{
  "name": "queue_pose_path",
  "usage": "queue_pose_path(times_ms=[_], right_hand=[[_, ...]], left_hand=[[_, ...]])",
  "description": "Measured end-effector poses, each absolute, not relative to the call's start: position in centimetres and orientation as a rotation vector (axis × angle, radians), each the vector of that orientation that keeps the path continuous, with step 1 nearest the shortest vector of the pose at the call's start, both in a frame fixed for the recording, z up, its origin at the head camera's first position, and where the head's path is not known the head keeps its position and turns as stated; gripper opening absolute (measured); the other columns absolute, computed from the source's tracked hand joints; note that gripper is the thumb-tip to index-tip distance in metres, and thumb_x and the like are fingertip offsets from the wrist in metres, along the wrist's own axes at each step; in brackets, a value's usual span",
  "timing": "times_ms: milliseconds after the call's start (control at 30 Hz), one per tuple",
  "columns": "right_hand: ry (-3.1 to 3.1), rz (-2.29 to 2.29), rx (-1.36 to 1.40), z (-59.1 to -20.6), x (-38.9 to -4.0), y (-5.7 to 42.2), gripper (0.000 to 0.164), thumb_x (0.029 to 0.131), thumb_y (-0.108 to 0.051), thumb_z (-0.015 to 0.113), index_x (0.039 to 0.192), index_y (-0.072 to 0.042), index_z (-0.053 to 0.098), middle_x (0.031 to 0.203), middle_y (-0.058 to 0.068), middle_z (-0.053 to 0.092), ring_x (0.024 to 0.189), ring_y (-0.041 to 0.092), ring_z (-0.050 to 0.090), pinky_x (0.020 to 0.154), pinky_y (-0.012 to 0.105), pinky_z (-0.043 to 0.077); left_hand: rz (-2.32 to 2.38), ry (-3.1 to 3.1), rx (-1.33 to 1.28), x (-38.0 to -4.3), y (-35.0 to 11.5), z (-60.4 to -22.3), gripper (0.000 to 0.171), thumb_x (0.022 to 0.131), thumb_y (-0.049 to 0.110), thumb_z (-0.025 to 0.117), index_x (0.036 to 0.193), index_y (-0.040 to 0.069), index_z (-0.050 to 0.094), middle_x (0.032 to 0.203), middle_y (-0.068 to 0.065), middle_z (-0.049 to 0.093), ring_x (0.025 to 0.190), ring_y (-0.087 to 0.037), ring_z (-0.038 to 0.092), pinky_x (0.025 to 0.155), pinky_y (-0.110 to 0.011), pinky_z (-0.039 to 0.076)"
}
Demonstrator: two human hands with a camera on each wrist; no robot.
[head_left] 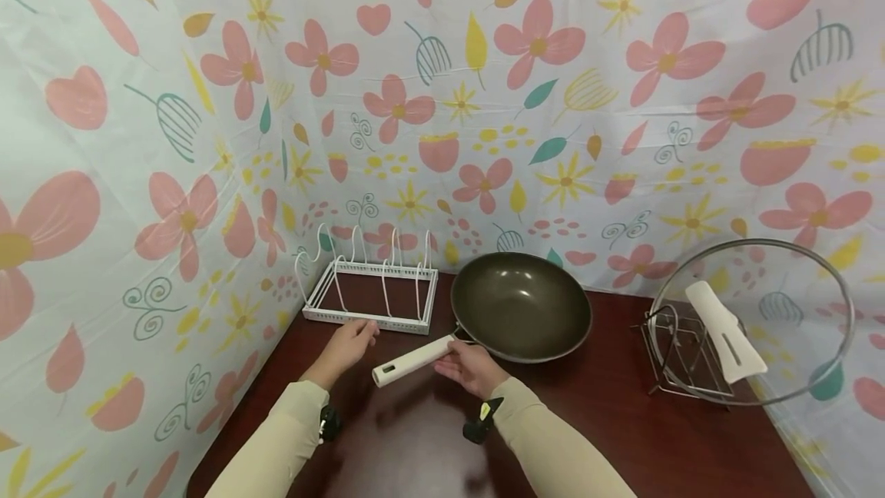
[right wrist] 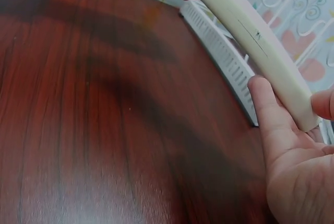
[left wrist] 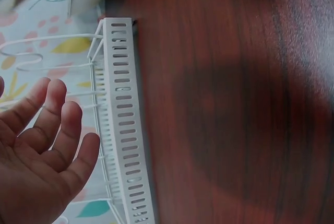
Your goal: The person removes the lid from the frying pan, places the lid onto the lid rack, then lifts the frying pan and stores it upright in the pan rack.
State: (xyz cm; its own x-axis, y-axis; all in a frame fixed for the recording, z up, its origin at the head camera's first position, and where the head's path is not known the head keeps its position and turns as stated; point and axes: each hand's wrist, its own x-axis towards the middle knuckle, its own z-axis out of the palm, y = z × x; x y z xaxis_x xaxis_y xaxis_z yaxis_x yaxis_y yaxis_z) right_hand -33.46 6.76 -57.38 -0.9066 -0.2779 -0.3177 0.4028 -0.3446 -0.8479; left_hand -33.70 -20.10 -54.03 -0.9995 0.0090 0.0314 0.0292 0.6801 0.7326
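A dark frying pan (head_left: pixel 522 306) with a cream handle (head_left: pixel 415 360) is tilted toward me at the middle of the table in the head view. My right hand (head_left: pixel 472 370) grips the handle close to the pan, thumb on top and fingers underneath. In the right wrist view the handle (right wrist: pixel 255 46) runs up and left from the thumb. My left hand (head_left: pixel 348 346) holds nothing, its fingers loosely bent, by the front rail of a white wire rack (head_left: pixel 401 323). The left wrist view has those fingers (left wrist: pixel 70 125) beside the rack's slotted edge (left wrist: pixel 125 114).
At the right, a glass lid with a cream grip (head_left: pixel 726 333) leans in a metal wire stand (head_left: pixel 657 352). The dark red wooden table (head_left: pixel 415 436) meets a flower-patterned curtain (head_left: pixel 484 137) at the back and sides. Upright white loops rise from the rack.
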Motion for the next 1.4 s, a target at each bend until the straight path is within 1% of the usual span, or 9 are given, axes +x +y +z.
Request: queue_pose_path(times_ms=[167,400,567,733,800,1000,1167,1300,1400], right_hand=[[1.507,-2.243,0.163,-57.2,-32.8,7.8,0.027,0.103,-0.008,0.046,0.119,0.013,0.053,0.091,0.019,0.067,0.087,0.027,0.071,0.084,0.038,0.058],[1.577,-2.181,0.145,-57.5,-32.1,9.2,0.025,0.100,-0.010,0.049,0.116,0.009,0.053,0.086,0.013,0.064,0.081,0.024,0.071,0.082,0.040,0.058],[1.650,-2.121,0.140,-57.6,-31.4,10.2,0.025,0.099,-0.013,0.051,0.113,0.007,0.055,0.085,0.013,0.063,0.076,0.023,0.071,0.079,0.039,0.059],[1.700,-2.072,0.137,-57.2,-30.6,11.1,0.020,0.098,-0.013,0.051,0.105,0.004,0.057,0.084,0.013,0.062,0.073,0.023,0.069,0.076,0.038,0.059],[1.711,-2.062,0.142,-57.1,-30.4,11.4,0.018,0.097,-0.013,0.051,0.103,0.003,0.058,0.084,0.013,0.062,0.072,0.022,0.068,0.076,0.038,0.059],[1.749,-2.023,0.160,-57.0,-29.8,12.4,0.019,0.096,-0.016,0.052,0.100,0.001,0.061,0.084,0.010,0.060,0.072,0.020,0.064,0.073,0.036,0.059],[1.759,-1.996,0.117,-56.8,-29.4,13.4,0.021,0.093,-0.019,0.053,0.097,-0.001,0.062,0.084,0.008,0.062,0.073,0.018,0.063,0.074,0.035,0.058],[1.782,-1.971,0.076,-56.8,-29.1,14.4,0.022,0.093,-0.022,0.052,0.096,-0.002,0.062,0.084,0.006,0.062,0.074,0.017,0.062,0.073,0.034,0.058],[1.815,-1.939,0.100,-56.9,-28.9,15.0,0.023,0.094,-0.023,0.052,0.097,-0.002,0.062,0.084,0.006,0.061,0.074,0.017,0.061,0.074,0.034,0.058]], left_hand=[[-1.337,-2.847,-0.060,-33.7,-19.5,-54.5,0.032,0.108,0.029,0.049,0.106,0.006,0.070,0.088,-0.004,0.069,0.085,-0.021,0.065,0.080,-0.044,0.052],[-1.444,-2.879,-0.217,-34.0,-18.4,-56.0,0.032,0.107,0.029,0.051,0.107,0.003,0.070,0.086,-0.005,0.068,0.084,-0.027,0.067,0.074,-0.040,0.053],[-1.459,-2.930,-0.292,-34.0,-17.4,-56.8,0.032,0.107,0.031,0.052,0.107,0.005,0.070,0.088,-0.005,0.069,0.083,-0.024,0.066,0.074,-0.039,0.053],[-1.464,-2.934,-0.361,-34.0,-16.1,-57.0,0.030,0.105,0.031,0.054,0.103,0.006,0.070,0.085,-0.005,0.069,0.076,-0.018,0.064,0.069,-0.035,0.052],[-1.474,-2.928,-0.404,-33.9,-15.5,-57.0,0.029,0.105,0.030,0.055,0.102,0.005,0.069,0.084,-0.006,0.069,0.074,-0.017,0.062,0.068,-0.034,0.051],[-1.515,-2.948,-0.535,-33.7,-13.4,-57.2,0.030,0.106,0.027,0.053,0.102,0.003,0.069,0.084,-0.007,0.069,0.071,-0.016,0.060,0.067,-0.032,0.049],[-1.576,-2.951,-0.630,-33.2,-11.8,-57.3,0.034,0.106,0.025,0.052,0.104,-0.004,0.070,0.085,-0.012,0.070,0.069,-0.018,0.060,0.067,-0.032,0.049],[-1.660,-2.939,-0.677,-33.1,-10.3,-57.6,0.036,0.106,0.028,0.052,0.105,-0.004,0.070,0.087,-0.012,0.070,0.072,-0.018,0.061,0.069,-0.032,0.050],[-1.717,-2.935,-0.694,-33.1,-9.3,-57.7,0.038,0.105,0.031,0.053,0.105,-0.002,0.071,0.089,-0.011,0.071,0.075,-0.018,0.062,0.070,-0.033,0.050]])
